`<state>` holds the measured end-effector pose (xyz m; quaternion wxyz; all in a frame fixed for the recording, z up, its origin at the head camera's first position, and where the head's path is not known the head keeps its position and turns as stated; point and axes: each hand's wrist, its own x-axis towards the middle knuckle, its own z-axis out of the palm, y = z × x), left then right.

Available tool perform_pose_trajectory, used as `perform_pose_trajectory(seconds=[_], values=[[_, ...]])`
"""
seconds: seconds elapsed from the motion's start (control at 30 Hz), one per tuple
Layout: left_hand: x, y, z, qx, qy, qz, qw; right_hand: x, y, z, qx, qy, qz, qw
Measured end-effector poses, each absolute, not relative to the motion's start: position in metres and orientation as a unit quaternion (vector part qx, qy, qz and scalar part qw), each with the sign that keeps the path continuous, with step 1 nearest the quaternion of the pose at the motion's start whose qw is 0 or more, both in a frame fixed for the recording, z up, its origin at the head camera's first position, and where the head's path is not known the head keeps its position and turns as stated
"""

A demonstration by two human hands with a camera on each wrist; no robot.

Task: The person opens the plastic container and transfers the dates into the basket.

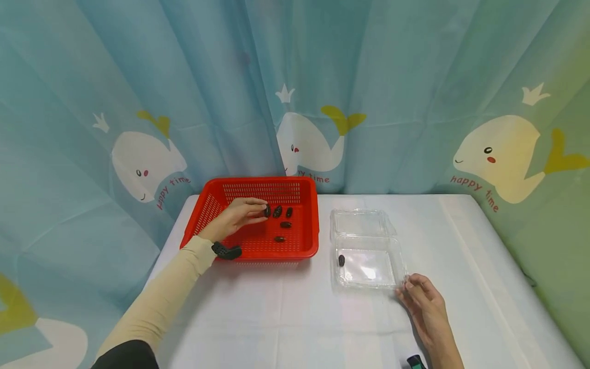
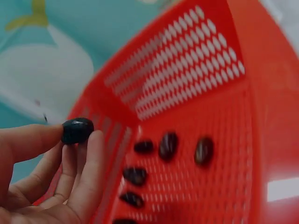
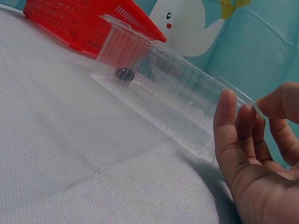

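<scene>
Over the red plastic basket (image 1: pixel 311 246), my left hand (image 1: pixel 237 214) pinches a dark, glossy oval fruit (image 2: pixel 77 130) between thumb and fingers. Several similar dark fruits (image 1: pixel 286 224) lie spread on the basket's floor below it. To the right, a clear plastic clamshell container (image 1: pixel 378 261) stands with its lid (image 1: pixel 359 222) folded back toward the curtain. One dark fruit (image 1: pixel 341 260) lies at the left side of its base. My right hand (image 1: pixel 425 302) grips the rim at the near right corner, thumb on top in the right wrist view.
A white cloth covers the table (image 1: pixel 295 323). Behind it hangs a blue-green curtain (image 1: pixel 396 102) printed with whales, close to the basket's back edge. The basket's raised walls surround the fruits. A black band (image 1: pixel 226 251) is on the left wrist.
</scene>
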<state>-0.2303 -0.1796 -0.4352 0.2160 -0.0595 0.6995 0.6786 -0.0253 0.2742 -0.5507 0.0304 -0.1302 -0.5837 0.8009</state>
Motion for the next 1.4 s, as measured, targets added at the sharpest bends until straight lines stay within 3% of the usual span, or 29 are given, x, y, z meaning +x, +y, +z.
perform_pose_trajectory(seconds=[0.53, 1.1, 1.4], values=[[-0.25, -0.194, -0.459, -0.079, 0.713, 0.63, 0.296, -0.025, 0.274, -0.55, -0.132, -0.584, 0.801, 0.027], [-0.262, -0.175, -0.473, -0.11, 0.733, 0.603, 0.296, -0.025, 0.272, -0.551, -0.137, -0.581, 0.802, 0.027], [-0.265, -0.168, -0.46, -0.09, 0.746, 0.583, 0.31, -0.025, 0.272, -0.549, -0.144, -0.598, 0.788, 0.029]])
